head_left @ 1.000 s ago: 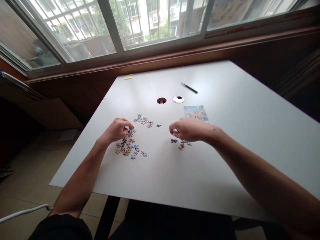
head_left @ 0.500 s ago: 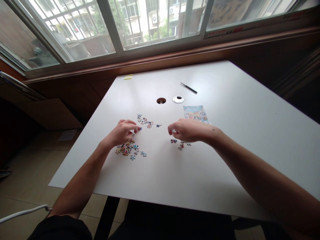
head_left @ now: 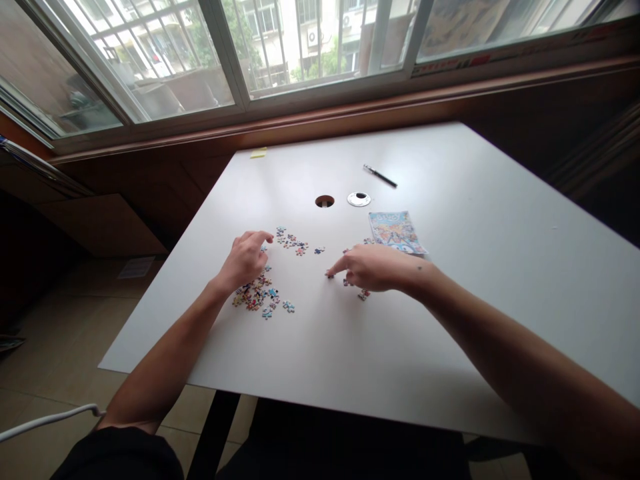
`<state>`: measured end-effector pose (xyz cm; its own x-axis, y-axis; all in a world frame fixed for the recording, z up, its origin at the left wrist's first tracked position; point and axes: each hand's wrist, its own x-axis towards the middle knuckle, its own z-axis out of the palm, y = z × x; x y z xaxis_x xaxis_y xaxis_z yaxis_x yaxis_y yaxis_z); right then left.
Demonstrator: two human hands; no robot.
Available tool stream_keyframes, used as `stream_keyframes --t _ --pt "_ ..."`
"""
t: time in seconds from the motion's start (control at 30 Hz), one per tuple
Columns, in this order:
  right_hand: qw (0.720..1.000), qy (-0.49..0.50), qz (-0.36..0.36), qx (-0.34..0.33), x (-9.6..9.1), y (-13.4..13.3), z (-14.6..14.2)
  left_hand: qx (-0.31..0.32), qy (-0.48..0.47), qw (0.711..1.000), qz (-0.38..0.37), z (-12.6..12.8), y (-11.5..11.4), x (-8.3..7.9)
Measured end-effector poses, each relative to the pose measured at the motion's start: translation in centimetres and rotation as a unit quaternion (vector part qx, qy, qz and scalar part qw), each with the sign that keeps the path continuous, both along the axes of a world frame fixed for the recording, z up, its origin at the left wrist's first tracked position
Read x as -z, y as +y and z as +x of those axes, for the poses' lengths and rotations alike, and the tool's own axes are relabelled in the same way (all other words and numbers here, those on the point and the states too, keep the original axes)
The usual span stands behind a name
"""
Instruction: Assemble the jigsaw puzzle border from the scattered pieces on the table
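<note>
Right hand [head_left: 374,268]: index finger stretched out to the left, its tip set down on or just against a single piece [head_left: 331,275] lying flat on the table [head_left: 450,333]. The other fingers are curled under the palm, and it cannot be told whether they enclose anything. A small group of pieces [head_left: 362,293] lies at and partly under the heel of this hand. Left hand [head_left: 245,260]: fingers loosely spread and reaching forward, nothing visibly pinched, hovering between the near pile [head_left: 257,297] at its wrist side and the far scatter [head_left: 293,242] just beyond its fingertips. Handling, by judgement: the pieces are thin card, very light and stiff but easily bent at the tabs; on this smooth white top they should slide freely under a fingertip and be awkward to lift flat. Best taken by the edges between thumb and forefinger, or slid first and then tipped up — pressing hard on a tab risks creasing it. Surroundings: a printed sheet [head_left: 398,231] with a colourful picture lies just beyond the right hand, close to it but apart. Further back are a cable hole [head_left: 325,201] and its round cap [head_left: 359,199] side by side, then a pen [head_left: 380,177], and a yellow note [head_left: 259,153] at the far left edge. A barred window [head_left: 280,47] runs along the wall behind — daylight falls across the table from it.
</note>
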<state>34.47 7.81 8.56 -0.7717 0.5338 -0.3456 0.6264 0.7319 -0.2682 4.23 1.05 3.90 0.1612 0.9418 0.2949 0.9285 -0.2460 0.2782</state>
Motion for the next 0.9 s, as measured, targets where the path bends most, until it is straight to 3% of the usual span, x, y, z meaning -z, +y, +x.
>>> stream_keyframes --t 0.17,0.37,0.57,0.6,0.77,0.9 --pt "0.996 -0.049 0.05 0.05 -1.2 0.9 1.0 0.005 0.024 1.0 -0.019 -0.3 0.3 0.8" --pt "0.998 -0.024 0.05 0.038 -2.0 0.5 0.8 0.056 0.059 0.996 -0.027 0.3 -0.6 -1.0" --pt "0.998 0.041 -0.026 -0.028 -0.9 -0.3 0.0 0.227 0.024 0.97 -0.081 3.9 -2.0 -1.0" --pt "0.998 0.039 -0.025 -0.042 -0.6 -0.5 -0.1 0.23 0.008 0.97 -0.077 4.2 -2.0 -0.9" --pt "0.995 -0.007 -0.049 -0.083 -0.5 -1.3 -0.3 0.075 -0.02 0.997 -0.014 3.0 -1.2 -0.6" --pt "0.998 -0.058 0.011 -0.032 -1.6 -1.2 -0.2 0.061 0.009 0.997 -0.043 1.4 -0.5 0.2"
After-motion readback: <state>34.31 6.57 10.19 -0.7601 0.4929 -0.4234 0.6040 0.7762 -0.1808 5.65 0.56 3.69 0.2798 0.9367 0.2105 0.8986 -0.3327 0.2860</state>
